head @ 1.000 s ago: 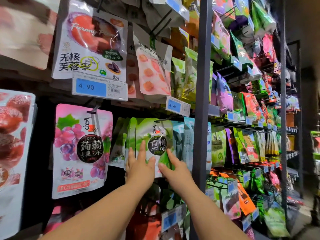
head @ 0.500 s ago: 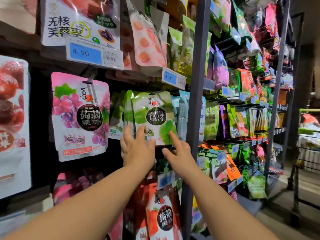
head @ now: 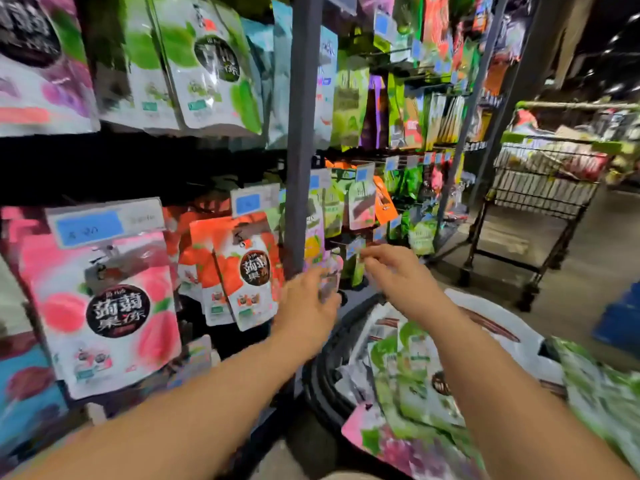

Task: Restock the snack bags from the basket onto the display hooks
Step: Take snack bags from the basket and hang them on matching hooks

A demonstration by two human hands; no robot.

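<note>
The view is motion-blurred. My left hand [head: 308, 299] and my right hand [head: 394, 271] hang in the air side by side, just right of the grey rack post [head: 301, 133], with fingers loosely curled and nothing in them. Below them sits the basket [head: 498, 317], white with a dark rim, holding green snack bags [head: 408, 368] and a pink-purple bag [head: 398, 441]. The green jelly bags [head: 207, 64] hang on their hook at the top left, well above both hands. Orange bags [head: 242, 271] and a pink peach bag [head: 114, 306] hang on lower hooks to the left.
Blue price tags [head: 246, 202] stick out at the hook ends. More snack bags [head: 356, 202] hang on the rack section right of the post. A wire shopping cart [head: 543, 181] full of goods stands on the aisle floor at the right. A blue crate [head: 620, 317] lies at the far right.
Both hands have come off the green jelly bag on its hook and dropped down and to the right. The view has tilted down, and the basket of bags is now in sight.
</note>
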